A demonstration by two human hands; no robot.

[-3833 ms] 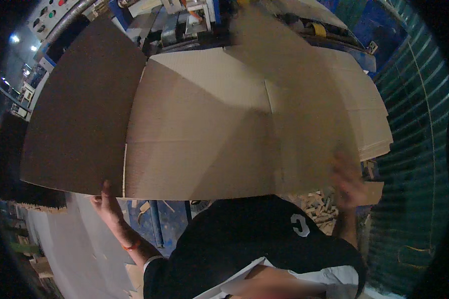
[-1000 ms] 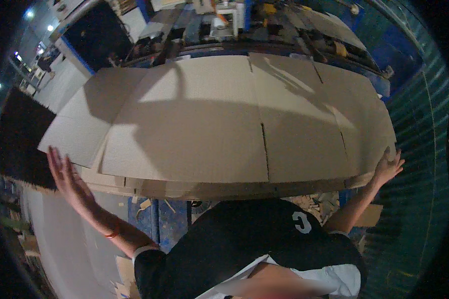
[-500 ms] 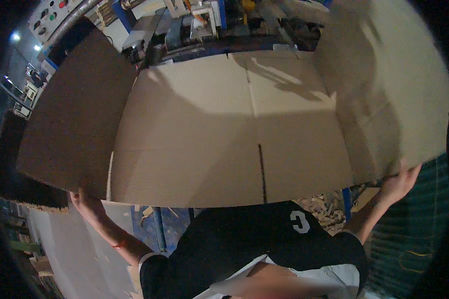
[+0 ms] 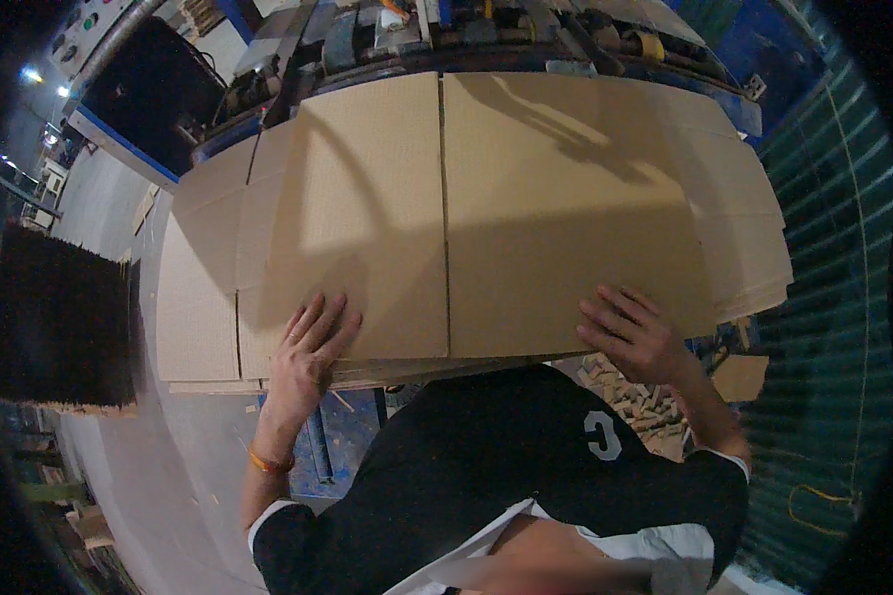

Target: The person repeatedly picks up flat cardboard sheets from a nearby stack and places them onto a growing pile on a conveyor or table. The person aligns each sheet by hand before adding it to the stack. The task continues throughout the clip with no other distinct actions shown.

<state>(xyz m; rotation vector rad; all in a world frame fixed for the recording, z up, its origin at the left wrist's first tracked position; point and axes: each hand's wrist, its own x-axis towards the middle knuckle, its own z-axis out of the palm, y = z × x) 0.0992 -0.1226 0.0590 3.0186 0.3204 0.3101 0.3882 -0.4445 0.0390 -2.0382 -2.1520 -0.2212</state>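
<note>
A brown cardboard box blank (image 4: 546, 238) lies flat before me, its two side panels folded inward so that their edges meet at a narrow gap near the middle. Other flat cardboard sheets (image 4: 200, 268) stick out beneath it on the left and right. My left hand (image 4: 313, 342) rests on the near edge of the left panel, fingers spread, an orange band at its wrist. On the near part of the right panel lies my right hand (image 4: 633, 335), its fingers stretched out and slightly apart. Neither hand grips anything.
A machine with rollers and belts (image 4: 466, 45) runs along the far edge of the cardboard. A dark stack of cardboard (image 4: 60, 317) stands at the left. Small scraps (image 4: 655, 412) lie below on the right, near a green corrugated wall (image 4: 824, 347).
The two raised side panels have come down flat onto the blank. Both hands have moved inward from the outer edges and now lie on top of the panels.
</note>
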